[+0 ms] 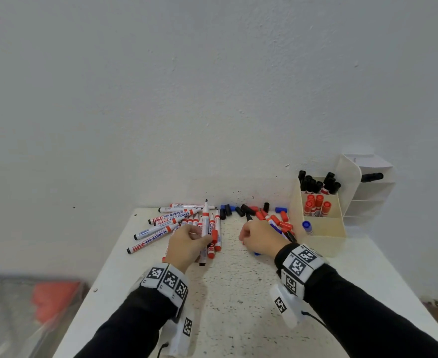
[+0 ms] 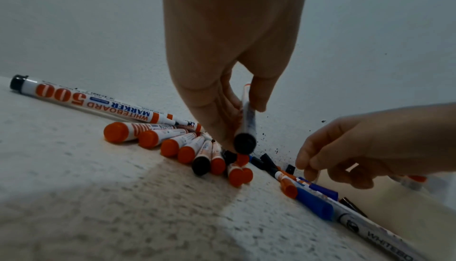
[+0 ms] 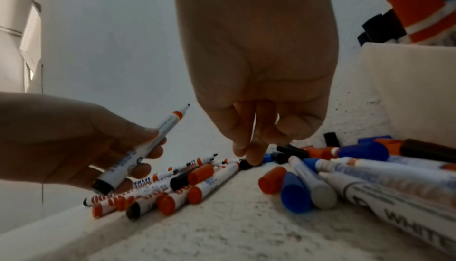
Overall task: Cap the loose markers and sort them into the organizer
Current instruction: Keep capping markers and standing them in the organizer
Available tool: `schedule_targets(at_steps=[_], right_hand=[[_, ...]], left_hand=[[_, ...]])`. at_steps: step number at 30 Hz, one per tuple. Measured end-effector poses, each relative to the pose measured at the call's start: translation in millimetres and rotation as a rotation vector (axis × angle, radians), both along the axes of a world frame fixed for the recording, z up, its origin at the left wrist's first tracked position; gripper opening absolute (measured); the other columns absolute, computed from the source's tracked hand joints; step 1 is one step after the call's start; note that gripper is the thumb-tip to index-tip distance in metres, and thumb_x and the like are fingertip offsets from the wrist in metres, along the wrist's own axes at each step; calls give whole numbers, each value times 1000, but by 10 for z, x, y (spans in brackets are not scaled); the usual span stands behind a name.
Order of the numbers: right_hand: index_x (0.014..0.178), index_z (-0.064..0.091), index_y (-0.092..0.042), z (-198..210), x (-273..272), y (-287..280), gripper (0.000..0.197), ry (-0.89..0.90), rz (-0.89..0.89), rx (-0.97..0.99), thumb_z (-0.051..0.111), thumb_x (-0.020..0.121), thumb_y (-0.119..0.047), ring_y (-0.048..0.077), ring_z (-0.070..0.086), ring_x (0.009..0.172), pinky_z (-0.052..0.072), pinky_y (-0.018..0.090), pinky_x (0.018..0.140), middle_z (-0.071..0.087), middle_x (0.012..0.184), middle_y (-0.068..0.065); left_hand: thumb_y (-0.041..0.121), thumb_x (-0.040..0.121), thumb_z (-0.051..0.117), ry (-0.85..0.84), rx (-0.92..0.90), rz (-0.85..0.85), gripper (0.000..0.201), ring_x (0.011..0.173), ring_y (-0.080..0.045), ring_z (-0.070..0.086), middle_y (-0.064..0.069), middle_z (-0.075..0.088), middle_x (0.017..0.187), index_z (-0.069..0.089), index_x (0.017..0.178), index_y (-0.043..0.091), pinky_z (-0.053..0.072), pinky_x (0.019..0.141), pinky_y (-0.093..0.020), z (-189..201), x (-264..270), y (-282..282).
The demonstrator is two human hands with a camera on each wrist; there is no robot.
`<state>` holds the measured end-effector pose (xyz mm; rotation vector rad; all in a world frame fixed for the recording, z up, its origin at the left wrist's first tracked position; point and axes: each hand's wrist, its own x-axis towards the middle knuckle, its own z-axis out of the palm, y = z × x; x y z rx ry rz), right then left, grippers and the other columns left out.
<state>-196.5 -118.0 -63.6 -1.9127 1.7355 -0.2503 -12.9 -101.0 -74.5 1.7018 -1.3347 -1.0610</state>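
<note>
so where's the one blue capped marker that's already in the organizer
In the head view the blue capped marker stands alone in the organizer's nearest compartment, at the table's right side, just in front of the section of red capped markers.

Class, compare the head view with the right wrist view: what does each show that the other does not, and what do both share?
Only the head view shows the cream plastic organizer's compartments from above, with black-capped, red-capped and one blue-capped marker standing in separate sections.

Only the right wrist view shows the right hand's fingertips touching a small black cap on the table.

Both show the left hand holding an uncapped white marker, tip up.
</note>
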Motion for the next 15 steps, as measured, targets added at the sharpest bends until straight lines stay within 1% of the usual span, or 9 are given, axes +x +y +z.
schedule_targets(at_steps=[2,4,5,7,9,10,12,14,15], right_hand=[[110,61,-14,-61,28,28,23,-31,55,-38,47,92,-15,17,55,106,47,28,92,57,118,3],[120,55,-18,-106,94,32,29,-18,131,-98,48,92,-23,18,45,118,41,32,99,49,125,1],[125,51,-21,-129,138,22,33,8,165,-125,49,92,-27,19,37,125,37,35,103,43,130,1],[134,42,-26,-168,251,-6,45,83,204,-167,50,90,-35,22,23,134,27,42,109,30,143,3],[140,33,-28,-190,366,-36,55,175,209,-185,50,89,-42,27,12,139,19,47,111,15,151,3],[141,31,-27,-204,415,-54,58,209,207,-190,49,89,-43,29,10,139,16,48,111,10,153,3],[140,32,-26,-243,492,-87,57,248,205,-209,49,89,-45,31,9,138,15,48,111,6,154,2],[138,36,-26,-292,538,-117,55,278,216,-235,50,88,-45,31,14,136,19,47,109,8,153,3],[137,37,-26,-320,553,-132,54,286,220,-249,51,88,-45,31,17,135,21,47,109,10,152,3]], left_hand=[[23,81,69,-81,-57,-15,24,68,-10,55,1,56,81,52,96,16,50,56,-22,-25,-19,31],[19,87,61,-162,-133,-18,19,65,-6,51,2,54,81,50,102,16,42,51,-17,-61,-50,67],[16,90,55,-174,-166,-12,17,65,-6,51,1,56,83,51,106,14,43,53,-18,-82,-67,83],[12,93,48,-181,-210,10,23,68,-7,52,-3,58,90,51,115,8,42,59,-18,-127,-94,107],[10,93,45,-221,-227,18,29,81,-10,54,-2,57,99,50,122,3,39,69,-16,-156,-118,114],[9,93,45,-241,-238,24,29,86,-12,52,-1,56,100,50,121,2,37,71,-16,-162,-131,110],[10,93,46,-262,-245,25,27,91,-13,52,-2,57,102,52,119,3,41,76,-19,-170,-154,108],[11,92,47,-260,-249,20,28,94,-13,52,-6,60,108,53,119,7,44,83,-24,-191,-175,102],[11,93,47,-263,-251,20,28,94,-12,51,-6,60,110,53,119,9,43,84,-23,-196,-184,102]])
